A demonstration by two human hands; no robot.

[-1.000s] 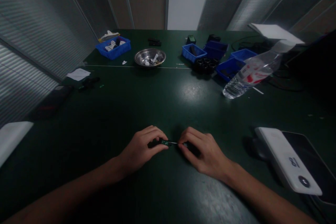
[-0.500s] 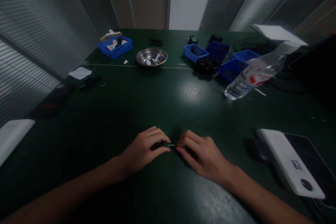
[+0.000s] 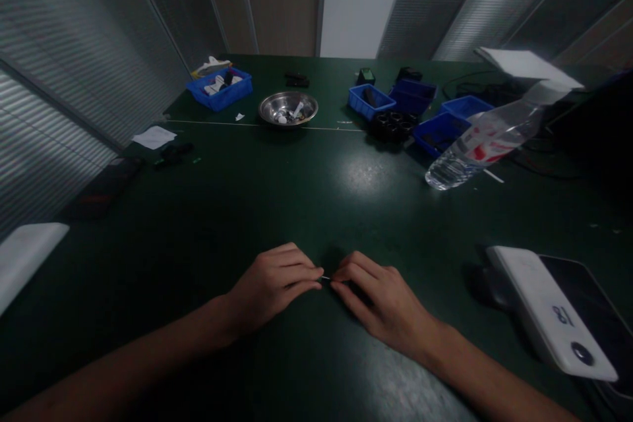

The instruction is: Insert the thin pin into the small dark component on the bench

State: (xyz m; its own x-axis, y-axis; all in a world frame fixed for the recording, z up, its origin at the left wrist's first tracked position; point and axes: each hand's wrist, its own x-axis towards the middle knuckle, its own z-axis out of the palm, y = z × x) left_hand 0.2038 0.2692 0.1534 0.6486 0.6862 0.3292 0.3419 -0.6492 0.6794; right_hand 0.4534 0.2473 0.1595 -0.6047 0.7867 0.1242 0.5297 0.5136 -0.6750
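Low over the dark green table, my left hand pinches a small green piece, now almost wholly covered by its fingers. A thin metal rod bridges the short gap between my two hands. My right hand is closed, thumb and fingertips pressed together at the rod's right end. Whatever else sits inside that pinch is hidden. The exact kind of the green piece cannot be made out.
A steel bowl of small parts stands farther back. Blue bins hold things at the far left and far right. A water bottle leans at the right, with a white device and a phone nearer.
The fingers of my left hand have closed farther over the green piece, which showed between them before. My right hand keeps its pinch. The view has shifted slightly.
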